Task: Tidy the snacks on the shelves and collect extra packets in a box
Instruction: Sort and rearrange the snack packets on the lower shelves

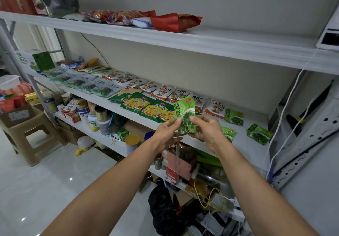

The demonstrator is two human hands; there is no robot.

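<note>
Above the middle shelf [242, 144], towards its right end, both hands hold one green seaweed packet [184, 114] upright. The left hand [167, 131] pinches its left edge and the right hand [207, 128] its right edge, fingers grasping the wrapper. More green packets [258, 134] of the same kind lie scattered on the shelf to the right.

Judgement: lay the held packet flat, label up, squared beside these and parallel to the row of mushroom packets [165, 90] behind.

Far left, a cardboard box [11, 120] on a plastic stool [30, 153] holds red and orange packets; it is the likely place for extras.
</note>
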